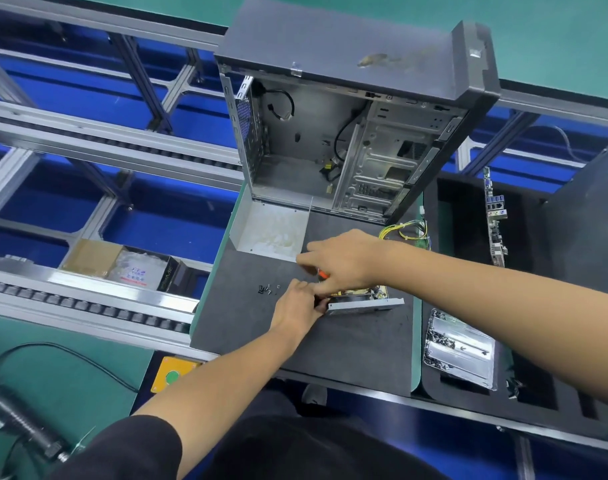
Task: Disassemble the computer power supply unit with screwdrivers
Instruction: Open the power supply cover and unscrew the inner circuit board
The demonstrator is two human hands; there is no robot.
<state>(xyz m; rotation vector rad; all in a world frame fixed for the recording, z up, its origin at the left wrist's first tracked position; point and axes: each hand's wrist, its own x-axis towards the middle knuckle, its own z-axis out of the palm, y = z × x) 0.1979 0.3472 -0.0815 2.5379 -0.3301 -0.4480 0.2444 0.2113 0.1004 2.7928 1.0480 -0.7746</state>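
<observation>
The opened power supply unit (363, 301) lies on the dark mat (330, 344), its grey metal base and yellow circuit board partly showing under my hands. My right hand (344, 259) grips an orange-handled screwdriver (322, 274) above the unit's left end. My left hand (297, 308) holds the unit's left edge with curled fingers. The removed grey cover (269, 230) lies open behind, toward the computer case. Several small black screws (266, 289) lie loose on the mat left of my hands. Yellow and green wires (404, 230) trail from the unit to the right.
An open empty computer case (330, 140) stands upright at the back of the mat. A motherboard (494, 216) and a clear screw tray (458, 348) sit in black foam at the right. Conveyor rails run at the left; a yellow button box (172, 374) is near the front edge.
</observation>
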